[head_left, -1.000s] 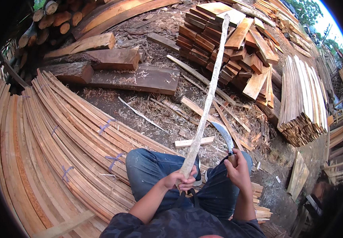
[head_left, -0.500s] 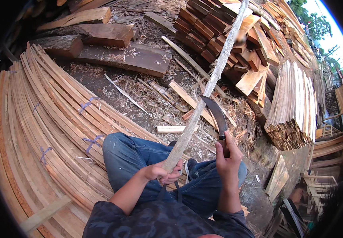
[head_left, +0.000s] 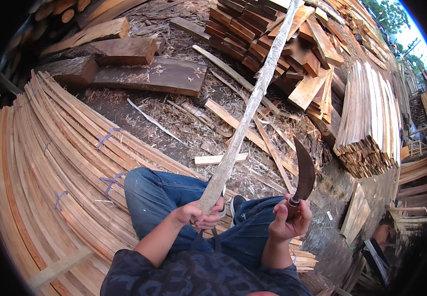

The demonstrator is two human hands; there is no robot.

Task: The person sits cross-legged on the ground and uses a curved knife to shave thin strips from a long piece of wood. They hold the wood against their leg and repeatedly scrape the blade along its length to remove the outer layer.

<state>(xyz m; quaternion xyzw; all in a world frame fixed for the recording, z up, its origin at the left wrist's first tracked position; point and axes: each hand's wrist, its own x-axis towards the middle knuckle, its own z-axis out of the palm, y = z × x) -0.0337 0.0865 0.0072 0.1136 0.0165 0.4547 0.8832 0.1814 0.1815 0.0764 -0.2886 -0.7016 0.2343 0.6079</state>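
Observation:
My left hand [head_left: 201, 213] is closed round the near end of a long, pale wooden pole [head_left: 238, 143]. The pole slants up and away to the right, past the top of the view, over the stacked timber. In my right hand [head_left: 291, 220] is a sickle [head_left: 305, 170], gripped by its short dark handle. Its broad curved blade points upward, right of the pole and apart from it. Both hands are over my crossed legs in blue jeans [head_left: 169, 190].
Long bundled wood strips [head_left: 80, 163], tied with purple bands, lie at the left. Heavy dark beams [head_left: 149, 74] rest behind them. Shavings and offcuts cover the ground ahead. A pile of reddish lumber [head_left: 253, 34] and a stack of pale slats [head_left: 369, 118] stand to the right.
The sickle has moved right and away from the pole, its blade turning upright. My right hand has shifted slightly right and lower. My left hand still holds the pole, which has shifted slightly left.

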